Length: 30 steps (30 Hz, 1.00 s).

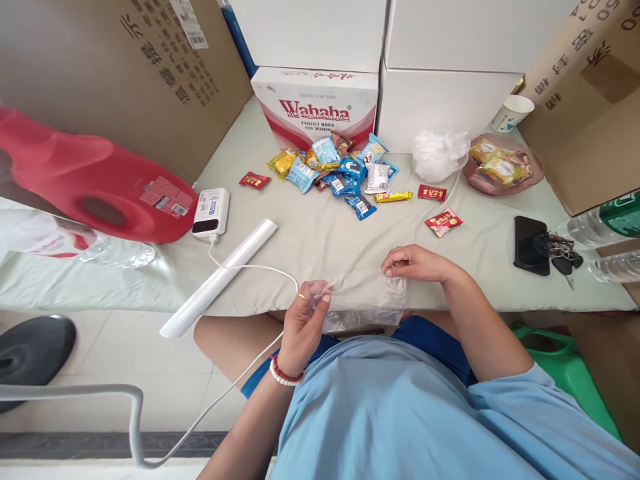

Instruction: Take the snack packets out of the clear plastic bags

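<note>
A clear plastic bag (367, 303) is stretched between my two hands at the table's front edge. My left hand (307, 320), with a ring and a beaded bracelet, pinches its left end. The fingers of my right hand (413, 263) are closed on its upper right corner. Beyond the hands lies a pile of small wrapped snacks (345, 177) in blue, yellow and brown packets. Red packets (443, 222) lie apart from the pile, nearer my right hand. The bag looks flat; its contents, if any, do not show.
A power bank (211, 212) with a white cable and a white tube-shaped bar (220, 277) lie left, near a red jug (100, 180). At right are a crumpled plastic bag (439, 155), a pink bowl of snacks (493, 190), a paper cup (513, 113), a phone (531, 245) and keys. Boxes (320, 107) stand behind.
</note>
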Each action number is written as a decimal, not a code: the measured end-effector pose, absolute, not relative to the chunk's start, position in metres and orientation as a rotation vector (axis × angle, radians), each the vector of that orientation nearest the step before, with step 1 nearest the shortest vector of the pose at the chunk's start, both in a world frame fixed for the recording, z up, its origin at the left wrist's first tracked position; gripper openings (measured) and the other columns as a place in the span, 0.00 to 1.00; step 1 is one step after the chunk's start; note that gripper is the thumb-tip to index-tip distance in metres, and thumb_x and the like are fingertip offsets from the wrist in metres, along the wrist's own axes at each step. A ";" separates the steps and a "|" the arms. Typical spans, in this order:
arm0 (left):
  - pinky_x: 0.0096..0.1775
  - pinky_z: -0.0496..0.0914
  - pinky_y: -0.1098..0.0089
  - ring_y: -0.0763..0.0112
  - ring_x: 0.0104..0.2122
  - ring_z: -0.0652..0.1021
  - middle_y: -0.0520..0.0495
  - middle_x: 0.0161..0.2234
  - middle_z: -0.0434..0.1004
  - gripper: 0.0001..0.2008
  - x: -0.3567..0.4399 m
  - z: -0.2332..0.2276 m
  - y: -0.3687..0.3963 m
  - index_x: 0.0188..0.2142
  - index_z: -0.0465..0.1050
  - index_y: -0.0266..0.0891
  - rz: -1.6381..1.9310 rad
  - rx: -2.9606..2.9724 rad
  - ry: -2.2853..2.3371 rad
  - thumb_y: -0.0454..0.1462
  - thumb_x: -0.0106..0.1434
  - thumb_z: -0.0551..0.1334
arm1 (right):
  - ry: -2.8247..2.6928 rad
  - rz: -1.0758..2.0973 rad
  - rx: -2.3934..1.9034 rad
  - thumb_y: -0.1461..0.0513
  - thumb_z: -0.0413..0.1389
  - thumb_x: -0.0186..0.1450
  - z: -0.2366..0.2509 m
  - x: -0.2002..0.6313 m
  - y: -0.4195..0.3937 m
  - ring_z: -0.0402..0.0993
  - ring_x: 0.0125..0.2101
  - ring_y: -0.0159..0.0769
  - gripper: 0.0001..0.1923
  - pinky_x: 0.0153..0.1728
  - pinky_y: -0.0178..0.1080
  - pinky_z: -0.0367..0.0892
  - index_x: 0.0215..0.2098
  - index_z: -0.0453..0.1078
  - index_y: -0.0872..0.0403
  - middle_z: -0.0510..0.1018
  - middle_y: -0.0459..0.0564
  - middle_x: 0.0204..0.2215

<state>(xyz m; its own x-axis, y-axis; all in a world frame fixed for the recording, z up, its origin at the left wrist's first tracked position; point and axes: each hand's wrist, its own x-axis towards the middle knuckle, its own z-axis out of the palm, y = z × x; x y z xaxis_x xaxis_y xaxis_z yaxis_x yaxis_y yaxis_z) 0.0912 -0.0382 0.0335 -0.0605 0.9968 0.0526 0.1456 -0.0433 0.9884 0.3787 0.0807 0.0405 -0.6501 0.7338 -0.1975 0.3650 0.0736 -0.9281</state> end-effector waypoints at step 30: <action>0.27 0.65 0.74 0.75 0.23 0.69 0.54 0.25 0.72 0.14 0.106 0.031 -0.006 0.40 0.75 0.42 1.149 1.187 1.586 0.49 0.64 0.66 | -1.353 1.110 -1.354 0.50 0.64 0.64 0.067 0.390 0.021 0.66 0.25 0.31 0.14 0.28 0.35 0.63 0.36 0.73 0.52 0.70 0.42 0.24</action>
<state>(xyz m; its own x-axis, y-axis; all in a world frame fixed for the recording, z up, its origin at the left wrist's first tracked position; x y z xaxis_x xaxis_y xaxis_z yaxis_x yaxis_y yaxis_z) 0.1061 -0.0056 0.0306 -0.2130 0.9729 -0.0898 0.2178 0.1368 0.9664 0.3904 0.0213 0.0675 0.0000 1.0000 -0.0009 0.1964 -0.0009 -0.9805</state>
